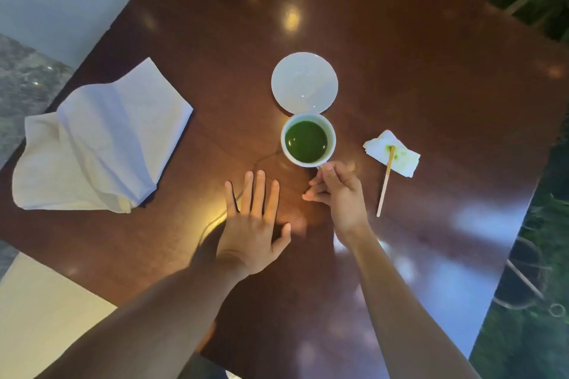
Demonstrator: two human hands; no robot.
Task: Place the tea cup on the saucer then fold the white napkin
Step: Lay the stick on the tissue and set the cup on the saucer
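Tea cup (308, 140), white and nearly brimming with dark green liquid, is sitting just ahead of the right hand (337, 194), whose fingertips are pinching what looks like the handle at the cup's near side — the handle itself is mostly hidden by the fingers.

Going left to right: well to the left of that grip, the white napkin (98, 144) is lying rumpled and half-open near the table (415, 77) edge; soft cloth, it will likely flop and need both hands to crease. Closer in, the left hand (254, 221) is hovering flat and spread, grasping nothing. At the grip, the cup will probably be fragile and slosh-prone, so a level lift by the handle seems wise. Directly beyond the cup, the saucer (304, 83) is lying bare, its near rim almost touching the cup — only 1 short hop away. To the right of the grip, a wooden stirrer (385, 184) is resting across a stained paper tissue (391, 152), apart from the path. Open tabletop is surrounding the saucer, leaving ample room.
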